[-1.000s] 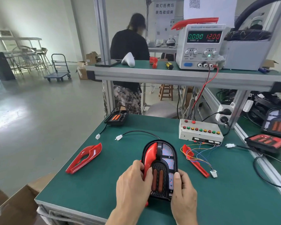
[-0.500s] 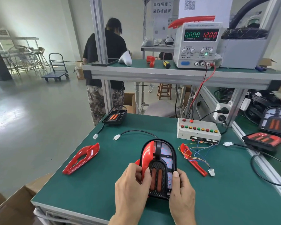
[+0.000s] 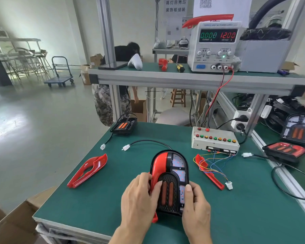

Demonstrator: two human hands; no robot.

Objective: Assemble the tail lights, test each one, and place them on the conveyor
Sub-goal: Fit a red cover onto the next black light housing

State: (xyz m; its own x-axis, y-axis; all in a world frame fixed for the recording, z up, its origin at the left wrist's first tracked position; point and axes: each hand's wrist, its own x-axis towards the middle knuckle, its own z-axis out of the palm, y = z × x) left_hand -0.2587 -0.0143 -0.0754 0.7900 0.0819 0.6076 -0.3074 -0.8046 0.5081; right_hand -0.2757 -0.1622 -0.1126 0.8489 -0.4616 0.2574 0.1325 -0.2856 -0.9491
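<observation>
Both hands — left (image 3: 139,196), right (image 3: 195,203) — grasping tail light (image 3: 173,175) near table's front edge (image 3: 74,224).

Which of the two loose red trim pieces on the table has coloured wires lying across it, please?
The red trim piece right of the hands, below the button box; the other, far left, lies bare.

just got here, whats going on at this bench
A person is fitting a red trim piece onto a black tail light lying on the green table. The left hand presses the trim; the right hand grips the light's right edge. A second red trim piece lies to the left, and the tester box sits behind.
</observation>
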